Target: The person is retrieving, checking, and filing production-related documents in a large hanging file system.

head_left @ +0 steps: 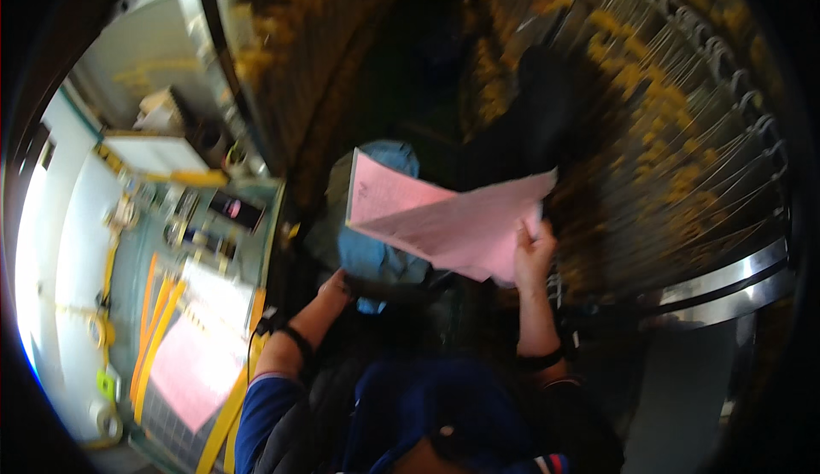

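My right hand (534,250) is closed on the right end of a pink paper sheet (453,222). The sheet is bent over itself, with a lighter face and a fold of print-like marks at its left. Behind and under it bulges a crumpled blue cloth or plastic (367,256), with an olive-coloured thing at its left edge. My left hand (336,286) is low beside the blue material, near a dark bar-like edge; its fingers are blurred and mostly hidden. Both wrists wear dark bands.
On my left is a glass-topped table (272,235) with another pink sheet (192,371), yellow and orange strips, a phone (237,209) and tape rolls (107,423). To my right curves a metal rail (735,277) below rows of threads (675,149) and yellow fluff.
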`<state>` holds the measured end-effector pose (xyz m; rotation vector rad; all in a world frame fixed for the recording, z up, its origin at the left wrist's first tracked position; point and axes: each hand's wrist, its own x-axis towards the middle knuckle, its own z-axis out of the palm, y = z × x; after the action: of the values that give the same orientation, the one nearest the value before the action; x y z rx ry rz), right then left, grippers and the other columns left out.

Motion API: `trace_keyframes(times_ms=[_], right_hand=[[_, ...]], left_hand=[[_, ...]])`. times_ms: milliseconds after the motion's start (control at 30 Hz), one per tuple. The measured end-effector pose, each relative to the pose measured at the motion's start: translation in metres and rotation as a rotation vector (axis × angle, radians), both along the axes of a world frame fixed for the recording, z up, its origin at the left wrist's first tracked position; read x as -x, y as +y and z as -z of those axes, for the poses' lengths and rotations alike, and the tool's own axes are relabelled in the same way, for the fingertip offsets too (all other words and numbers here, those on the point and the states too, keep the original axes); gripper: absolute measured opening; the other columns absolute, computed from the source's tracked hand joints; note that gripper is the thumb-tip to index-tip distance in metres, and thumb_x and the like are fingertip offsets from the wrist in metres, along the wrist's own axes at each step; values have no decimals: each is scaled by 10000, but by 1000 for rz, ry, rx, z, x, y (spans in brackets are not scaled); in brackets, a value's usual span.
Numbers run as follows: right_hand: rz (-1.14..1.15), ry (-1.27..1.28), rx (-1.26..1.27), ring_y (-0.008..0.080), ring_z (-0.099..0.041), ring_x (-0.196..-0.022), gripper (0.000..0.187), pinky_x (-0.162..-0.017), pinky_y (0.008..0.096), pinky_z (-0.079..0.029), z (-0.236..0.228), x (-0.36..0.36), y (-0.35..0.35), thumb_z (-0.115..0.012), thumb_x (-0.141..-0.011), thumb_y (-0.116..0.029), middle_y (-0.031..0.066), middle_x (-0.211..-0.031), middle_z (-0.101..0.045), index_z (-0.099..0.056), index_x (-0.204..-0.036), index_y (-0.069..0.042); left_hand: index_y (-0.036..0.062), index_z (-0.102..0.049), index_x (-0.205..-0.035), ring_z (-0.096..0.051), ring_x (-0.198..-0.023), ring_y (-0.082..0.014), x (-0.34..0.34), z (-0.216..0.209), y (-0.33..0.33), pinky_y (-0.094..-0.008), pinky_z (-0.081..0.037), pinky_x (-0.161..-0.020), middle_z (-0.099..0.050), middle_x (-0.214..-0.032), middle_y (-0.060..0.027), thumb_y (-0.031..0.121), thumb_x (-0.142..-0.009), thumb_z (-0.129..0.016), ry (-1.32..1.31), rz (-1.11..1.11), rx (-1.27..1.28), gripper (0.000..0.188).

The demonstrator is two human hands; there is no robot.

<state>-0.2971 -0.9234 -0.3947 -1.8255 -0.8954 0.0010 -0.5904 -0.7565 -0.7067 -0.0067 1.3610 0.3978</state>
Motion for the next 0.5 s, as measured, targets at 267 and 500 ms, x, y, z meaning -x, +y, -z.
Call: trace_keyframes(times_ms=[267, 500], right_hand=[[12, -26, 36, 346, -593, -870, 187, -755, 369, -453, 9, -61, 109, -600, -808, -85, 203, -975, -581, -598, -951, 35], [22, -64, 83, 427, -531, -1005, 216, -915, 415, -389, 34, -152, 216, -593, -813, -129, 282, -1070, -551, -605, -950, 39]], left_hand=[[134, -559, -950, -597, -892, -230, -54, 10, 111, -426, -484, -744, -627, -960, -65, 272, -792, -519, 115, 128, -10, 214], [104, -549, -1015, -610, -845, -282, -161, -13, 207, -463, -527, -649, -613, -965, -96, 281, -808, -570, 156, 33, 34, 273]])
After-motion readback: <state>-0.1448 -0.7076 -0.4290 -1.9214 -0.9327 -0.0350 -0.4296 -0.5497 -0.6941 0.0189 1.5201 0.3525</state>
